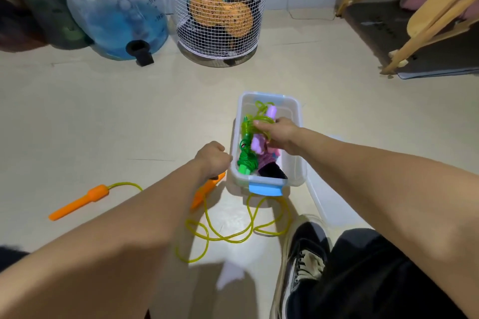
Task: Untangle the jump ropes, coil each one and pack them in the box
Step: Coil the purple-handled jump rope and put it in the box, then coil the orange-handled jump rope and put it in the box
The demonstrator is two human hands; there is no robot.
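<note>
Inside the clear plastic box (295, 122), the right hand (277, 132) pinches a coiled purple-handled jump rope (270, 111) beside a green coiled rope (245, 160).

On the floor by the box's near end, the orange-handled jump rope (223, 234) sprawls uncoiled; the left hand (213, 159) is curled, seemingly round one carrot-shaped handle (204, 189), the other handle (79, 202) lying well apart. The glossy yellow-green cord looks light, springy and slick, likely to unwind; the rigid handles probably offer the surest hold, loops gathered between them.
</note>
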